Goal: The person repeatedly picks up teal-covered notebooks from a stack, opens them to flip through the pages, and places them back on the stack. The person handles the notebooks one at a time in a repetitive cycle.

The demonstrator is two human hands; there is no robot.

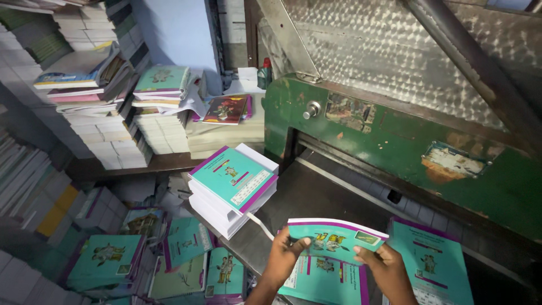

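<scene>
On the dark steel bed (316, 192) of the green cutting machine (395, 141), near its front edge: left hand (282, 257) closed on the left edge of a teal, purple-trimmed booklet (336, 237), thumb on the cover, fingers curled beneath; right hand (387, 265) gripping the same booklet at its lower right corner, thumb on top, fingers narrow and tucked under. Booklet tilted up, just above another teal copy (327, 279) lying flat. Right of the held booklet, a further stack of teal books (432, 260) on the bed. Left of it, at the bed's corner, a taller trimmed pile (231, 189). Below the bed, loose teal booklets (141, 254) scattered; behind, shelves of stacked paper (101, 113).
</scene>
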